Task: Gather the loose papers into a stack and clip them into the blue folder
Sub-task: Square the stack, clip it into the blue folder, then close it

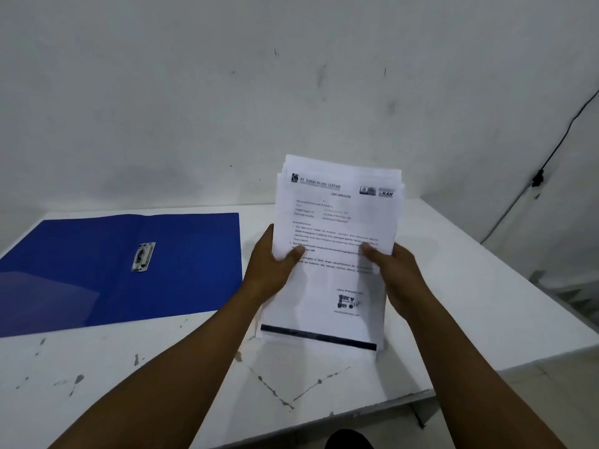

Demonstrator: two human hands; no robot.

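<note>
Mostly, both hands hide the papers' (327,254) side edges.

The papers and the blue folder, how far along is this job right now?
Done: the papers are gathered into one stack, though the top edges look uneven. In hand: the left hand and right hand grip its sides, holding it upright on the table. Left: the blue folder lies open, its clip holding nothing.
</note>
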